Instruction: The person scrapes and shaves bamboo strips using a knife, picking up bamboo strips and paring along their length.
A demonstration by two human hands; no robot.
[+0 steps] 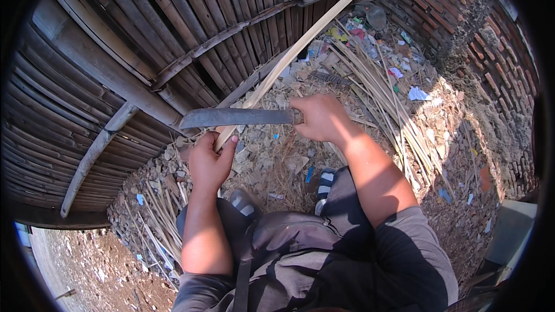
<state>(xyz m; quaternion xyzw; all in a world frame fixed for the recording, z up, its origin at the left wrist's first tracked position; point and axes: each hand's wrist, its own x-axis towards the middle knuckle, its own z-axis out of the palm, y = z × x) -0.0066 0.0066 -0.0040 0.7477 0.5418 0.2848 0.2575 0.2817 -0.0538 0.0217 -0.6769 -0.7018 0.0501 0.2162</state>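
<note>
Rubble-strewn grey ground point(254, 151) lies below me, between a dark bamboo-slat wall point(69, 118) and a rough red-brick wall point(506, 75). A long, pale, flat bamboo strip point(272, 80) slants away to the right, its near end pinched in my left hand point(209, 160). My right hand point(321, 117) is clenched on a dark steel machete point(237, 117), which crosses over the strip, tip pointing left; open space separates my forearms point(205, 225).

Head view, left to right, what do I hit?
Short pole → left strip pile → left hand → right hand → right strip pile → brick wall. Machete and long strip left out: their spans overlap the hands.
</note>
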